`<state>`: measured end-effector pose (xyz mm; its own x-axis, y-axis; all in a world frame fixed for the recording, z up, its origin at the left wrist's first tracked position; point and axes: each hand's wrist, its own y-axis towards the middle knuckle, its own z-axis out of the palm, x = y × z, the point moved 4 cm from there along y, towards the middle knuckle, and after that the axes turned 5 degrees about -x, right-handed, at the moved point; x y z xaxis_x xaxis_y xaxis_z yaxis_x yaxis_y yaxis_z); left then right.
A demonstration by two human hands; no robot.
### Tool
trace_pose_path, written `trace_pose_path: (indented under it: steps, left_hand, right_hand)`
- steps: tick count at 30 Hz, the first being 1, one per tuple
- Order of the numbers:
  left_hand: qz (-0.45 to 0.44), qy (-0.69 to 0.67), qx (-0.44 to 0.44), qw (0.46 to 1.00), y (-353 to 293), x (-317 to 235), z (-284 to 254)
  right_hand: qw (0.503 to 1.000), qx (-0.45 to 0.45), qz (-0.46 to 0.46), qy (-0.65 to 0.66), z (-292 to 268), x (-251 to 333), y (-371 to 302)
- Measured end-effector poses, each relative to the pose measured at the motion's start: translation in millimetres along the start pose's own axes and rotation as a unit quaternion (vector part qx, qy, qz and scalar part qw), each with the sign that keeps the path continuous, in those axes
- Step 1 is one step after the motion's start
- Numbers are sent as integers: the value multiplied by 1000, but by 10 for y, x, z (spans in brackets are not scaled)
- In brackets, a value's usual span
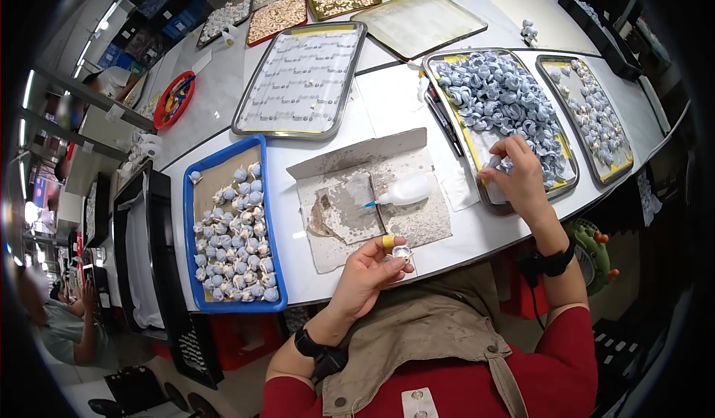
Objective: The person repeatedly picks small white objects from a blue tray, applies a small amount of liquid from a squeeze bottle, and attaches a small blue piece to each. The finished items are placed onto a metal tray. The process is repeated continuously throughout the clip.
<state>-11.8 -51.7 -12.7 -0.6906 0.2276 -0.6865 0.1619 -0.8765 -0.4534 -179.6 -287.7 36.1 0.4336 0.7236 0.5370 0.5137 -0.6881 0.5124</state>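
Observation:
My left hand [368, 273], with a yellow wrap on one finger, pinches a small cream-white figurine part [402, 252] between thumb and fingers, just above the table's front edge. My right hand [519, 179] is over the near left corner of a metal tray [477, 156] heaped with grey-blue curved shell pieces [497, 90]. Its fingertips are closed on one grey-blue shell piece [504, 165], partly hidden by the fingers. Between my hands lies a stained, opened-out cardboard sheet [339, 252], and on it a white squeeze bottle [406, 190] with a blue tip.
At left a blue tray [187, 220] holds several joined grey-and-cream figurines. Another tray [620, 171] of such parts stands at far right. Beyond the cardboard are a paper-lined tray [294, 83], a bare tray [421, 23] and a red basket [175, 99]. Pens [445, 124] lie beside the heaped tray.

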Motion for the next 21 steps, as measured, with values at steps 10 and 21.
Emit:
trace_pose_path:
  steps: [10,21]
  left_hand:
    - [33,19,-38,999,41,-10,3]
    - [103,3,-23,994,-18,-86,-18]
  right_hand:
    - [956,197,-28,214,320,1084,-308]
    - [955,181,-28,235,514,1329,-485]
